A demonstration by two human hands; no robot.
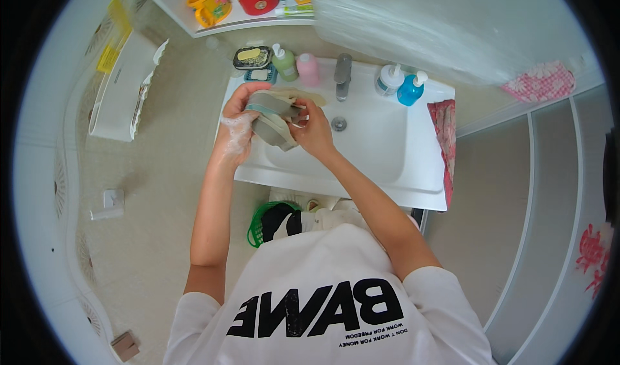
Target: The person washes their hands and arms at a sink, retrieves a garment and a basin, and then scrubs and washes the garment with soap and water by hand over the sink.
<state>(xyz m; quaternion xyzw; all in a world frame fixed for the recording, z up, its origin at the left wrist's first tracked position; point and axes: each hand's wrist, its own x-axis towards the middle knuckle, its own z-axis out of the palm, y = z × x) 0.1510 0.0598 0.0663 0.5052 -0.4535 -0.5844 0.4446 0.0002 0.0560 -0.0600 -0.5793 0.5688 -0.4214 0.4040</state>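
Observation:
A limp grey cloth item (273,130) with a pale teal band and cream parts is held up over the left side of the white washbasin (373,142). My left hand (237,125) grips its left side, with white suds along the thumb and wrist. On the opposite side, the fingers of my right hand (312,128) pinch the fabric. Behind both hands, a beige patch of material (312,96) shows by the basin's back left rim; whether it joins the cloth is hard to tell. A grey faucet (343,74) stands above the metal drain (339,123).
Along the basin's back edge are soap dishes (252,56), a green pump bottle (284,64), a pink bottle (308,69), a white pump bottle (389,80) and a blue one (411,90). A red patterned cloth (443,142) drapes over the right edge. Below sits a green basket (255,227).

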